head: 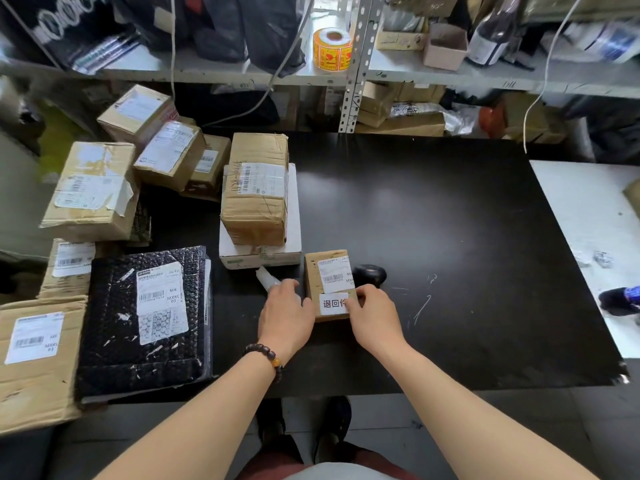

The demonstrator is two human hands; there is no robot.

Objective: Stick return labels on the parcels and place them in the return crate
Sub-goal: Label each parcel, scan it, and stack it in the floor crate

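The right hand (374, 317) lies with its fingertips close together on the right end of the return label (333, 303), pressing it flat and holding nothing, its wrist low over the counter (450, 237) and its forearm coming in from the right. Under the fingertips is the small parcel (313, 271), flat on the counter, with the label across its near end. Across the parcel, the left hand (285, 313) leans against its left edge with loosely bent fingers. A white strip (266, 276) shows beyond its knuckles, and I cannot tell if the hand pinches it. The step in hand seems to be fixing the label. To do it well, the right hand should rub from the middle toward both ends so that no corner lifts, while the left hand stops the parcel from sliding. Just behind the right hand is a black object (370, 273). Farther left of the left hand wait a stack of boxes (254, 202) and a black mailer (114, 323). No return crate is visible.
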